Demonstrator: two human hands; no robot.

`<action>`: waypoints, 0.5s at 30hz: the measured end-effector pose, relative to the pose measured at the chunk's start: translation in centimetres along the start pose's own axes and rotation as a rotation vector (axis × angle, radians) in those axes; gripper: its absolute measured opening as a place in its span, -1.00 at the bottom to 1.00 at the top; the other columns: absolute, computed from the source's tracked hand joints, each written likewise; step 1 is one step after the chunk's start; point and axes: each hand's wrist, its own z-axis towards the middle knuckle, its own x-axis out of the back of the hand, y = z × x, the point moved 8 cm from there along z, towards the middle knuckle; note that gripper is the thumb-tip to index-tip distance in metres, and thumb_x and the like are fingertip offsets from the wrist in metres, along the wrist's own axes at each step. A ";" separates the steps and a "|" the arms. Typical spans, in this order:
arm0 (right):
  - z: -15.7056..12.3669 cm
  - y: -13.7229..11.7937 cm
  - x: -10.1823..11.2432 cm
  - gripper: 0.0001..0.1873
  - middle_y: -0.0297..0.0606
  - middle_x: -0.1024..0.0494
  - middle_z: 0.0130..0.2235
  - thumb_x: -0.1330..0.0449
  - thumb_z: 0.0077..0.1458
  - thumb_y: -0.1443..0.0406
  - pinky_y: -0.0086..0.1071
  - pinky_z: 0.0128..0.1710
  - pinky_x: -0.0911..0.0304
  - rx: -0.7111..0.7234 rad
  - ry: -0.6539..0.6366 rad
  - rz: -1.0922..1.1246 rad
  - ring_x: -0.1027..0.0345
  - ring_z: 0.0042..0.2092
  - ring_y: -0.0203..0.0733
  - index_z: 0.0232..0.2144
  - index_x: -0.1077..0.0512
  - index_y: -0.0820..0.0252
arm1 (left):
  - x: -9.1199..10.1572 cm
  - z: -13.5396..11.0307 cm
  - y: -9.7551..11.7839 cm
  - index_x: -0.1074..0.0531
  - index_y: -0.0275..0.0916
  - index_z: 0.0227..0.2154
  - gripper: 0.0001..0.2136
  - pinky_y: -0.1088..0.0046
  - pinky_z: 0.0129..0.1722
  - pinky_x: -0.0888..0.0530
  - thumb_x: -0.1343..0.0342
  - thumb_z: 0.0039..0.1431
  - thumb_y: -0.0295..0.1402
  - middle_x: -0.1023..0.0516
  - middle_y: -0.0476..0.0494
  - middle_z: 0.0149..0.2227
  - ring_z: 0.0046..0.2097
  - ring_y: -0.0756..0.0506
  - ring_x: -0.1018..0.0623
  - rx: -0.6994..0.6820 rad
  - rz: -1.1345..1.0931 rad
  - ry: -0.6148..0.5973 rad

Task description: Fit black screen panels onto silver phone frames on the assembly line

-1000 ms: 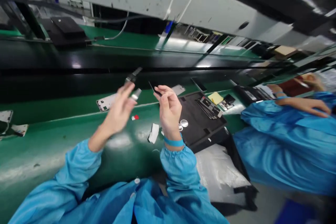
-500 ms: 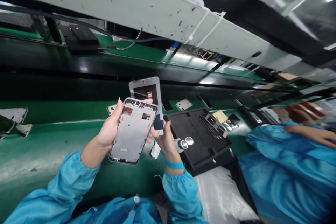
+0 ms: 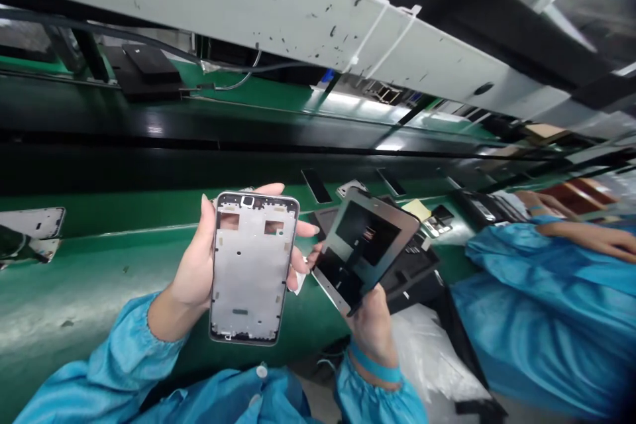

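Note:
My left hand [image 3: 193, 268] is closed round a grey metal phone frame [image 3: 251, 278], with the thumb along one edge and fingertips showing past the other. The frame faces me, with two rectangular cut-outs near its top and a small square opening above them. Held in my right hand [image 3: 375, 321] is a phone screen panel [image 3: 365, 245], tilted, with a grey border and a dark, reflective middle. The panel is to the right of the frame and apart from it. Part of a white piece [image 3: 300, 280] shows behind my left fingertips.
Behind the panel lies a black foam tray [image 3: 410, 278], partly covered. Phone parts, including a dark panel [image 3: 316, 185], lie along the green bench [image 3: 124, 262]. A plastic bag [image 3: 432, 358] is at the lower right. A co-worker's blue sleeve [image 3: 517, 258] is at the right.
My right hand has moved the screen panel right and toward me, out from behind the frame, and tilted it. My left hand has turned the frame more upright and lowered it slightly.

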 end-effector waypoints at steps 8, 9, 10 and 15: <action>1.4 -5.2 -3.1 -0.33 -0.09 -0.56 0.14 -0.41 0.28 -0.01 0.03 0.09 -0.56 0.336 -0.244 -0.657 -0.55 0.10 0.12 0.39 -0.45 -0.23 | 5.4 2.5 1.8 -0.37 0.02 0.35 -0.41 0.15 -0.01 -0.70 -0.08 0.44 0.21 -0.70 -0.15 0.03 -0.05 -0.22 -0.75 -0.367 0.338 0.336; 1.4 -5.2 -3.2 -0.34 -0.10 -0.56 0.13 -0.39 0.30 -0.01 0.03 0.08 -0.56 0.335 -0.251 -0.677 -0.55 0.10 0.12 0.40 -0.44 -0.23 | 5.7 2.6 1.9 -0.38 0.01 0.33 -0.42 0.13 -0.01 -0.70 -0.07 0.44 0.21 -0.69 -0.16 0.03 -0.05 -0.23 -0.75 -0.373 0.348 0.351; 1.3 -5.1 -3.2 -0.34 -0.10 -0.57 0.12 -0.38 0.31 -0.02 0.02 0.07 -0.57 0.330 -0.256 -0.700 -0.55 0.09 0.11 0.40 -0.44 -0.22 | 5.9 2.6 2.1 -0.38 -0.01 0.33 -0.42 0.12 -0.01 -0.71 -0.05 0.45 0.21 -0.69 -0.17 0.04 -0.04 -0.24 -0.75 -0.371 0.354 0.364; 0.8 -5.1 -3.0 -0.35 -0.07 -0.56 0.11 -0.35 0.33 -0.06 -0.02 0.07 -0.57 0.296 -0.316 -0.810 -0.55 0.07 0.10 0.39 -0.46 -0.15 | 5.7 2.3 2.9 -0.38 -0.05 0.32 -0.44 0.08 -0.02 -0.71 0.01 0.50 0.18 -0.69 -0.20 0.04 -0.01 -0.27 -0.75 -0.359 0.351 0.396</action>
